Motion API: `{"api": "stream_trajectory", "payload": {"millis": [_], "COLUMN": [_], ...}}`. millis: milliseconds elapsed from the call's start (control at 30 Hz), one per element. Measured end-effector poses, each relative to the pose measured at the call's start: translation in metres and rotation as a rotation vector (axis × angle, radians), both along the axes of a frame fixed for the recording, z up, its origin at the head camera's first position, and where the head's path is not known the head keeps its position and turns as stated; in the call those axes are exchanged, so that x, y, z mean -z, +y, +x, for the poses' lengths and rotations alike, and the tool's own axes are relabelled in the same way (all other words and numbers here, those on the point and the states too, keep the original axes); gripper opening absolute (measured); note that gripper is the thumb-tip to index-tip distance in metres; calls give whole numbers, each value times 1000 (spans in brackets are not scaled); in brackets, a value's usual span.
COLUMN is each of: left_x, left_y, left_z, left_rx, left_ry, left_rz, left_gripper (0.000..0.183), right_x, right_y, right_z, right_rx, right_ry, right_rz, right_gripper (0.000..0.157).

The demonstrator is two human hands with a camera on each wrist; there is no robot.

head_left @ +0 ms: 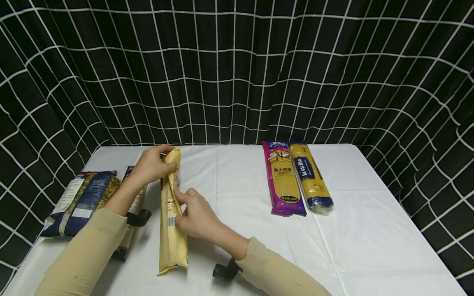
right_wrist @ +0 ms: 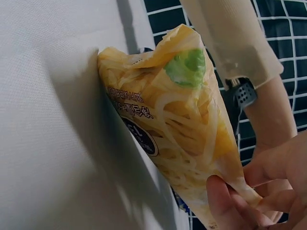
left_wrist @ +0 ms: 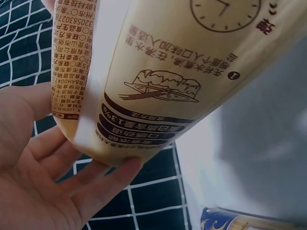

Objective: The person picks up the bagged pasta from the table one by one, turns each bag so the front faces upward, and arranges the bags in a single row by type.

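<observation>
Both hands are gripping the yellow packet (head_left: 172, 238): the left hand (head_left: 152, 164) is curling round its far end, and the right hand (head_left: 198, 213) is pinching its right edge near the middle. A black, white-gridded curtain (head_left: 237, 82) is hanging behind the counter (head_left: 237, 172). The yellow packet is occupying the counter's left half, its long axis running away from the person, its printed back and seam showing in the head view; whether its near end is touching the cloth cannot be told. At the left edge a blue bag (head_left: 83, 205) is lying, small greenish pieces showing through its clear part. The purple packet (head_left: 283, 176) and, just right of it, the Sicilia packet (head_left: 312, 181) are pointing away, far ends leaning left; yellow strands are filling the latter. Under the left forearm a narrow packet (head_left: 127, 238) is lying partly hidden.
</observation>
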State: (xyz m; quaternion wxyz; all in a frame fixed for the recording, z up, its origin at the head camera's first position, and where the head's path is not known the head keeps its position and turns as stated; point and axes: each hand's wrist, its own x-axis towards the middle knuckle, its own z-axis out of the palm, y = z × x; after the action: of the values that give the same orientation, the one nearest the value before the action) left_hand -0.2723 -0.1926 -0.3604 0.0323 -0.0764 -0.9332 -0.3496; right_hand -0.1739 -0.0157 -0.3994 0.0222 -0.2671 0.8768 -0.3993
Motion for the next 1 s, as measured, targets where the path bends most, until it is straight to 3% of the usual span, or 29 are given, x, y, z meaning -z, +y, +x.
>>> {"api": "stream_trajectory", "payload": {"millis": [267, 400, 533, 700, 867, 1000], "left_x": [4, 7, 9, 13, 18, 20], "left_y": [-2, -4, -7, -11, -15, -18], "left_z": [-1, 0, 1, 1, 0, 0], "left_rx": [30, 47, 43, 46, 67, 92], "left_ry": [41, 74, 90, 76, 65, 75], "left_rz": [69, 113, 166, 263, 361, 414], "left_gripper": [44, 41, 37, 37, 39, 40], "right_x": [4, 9, 17, 24, 34, 42], "right_y": [3, 7, 8, 8, 5, 0], "right_z": [-1, -2, -3, -2, -1, 1], "right_rx": [-14, -39, -41, 15, 110, 126], "right_ry": [-79, -130, -217, -313, -364, -416], "right_rz": [-142, -256, -439, -655, -713, -740], "right_gripper": [74, 70, 58, 50, 54, 57]}}
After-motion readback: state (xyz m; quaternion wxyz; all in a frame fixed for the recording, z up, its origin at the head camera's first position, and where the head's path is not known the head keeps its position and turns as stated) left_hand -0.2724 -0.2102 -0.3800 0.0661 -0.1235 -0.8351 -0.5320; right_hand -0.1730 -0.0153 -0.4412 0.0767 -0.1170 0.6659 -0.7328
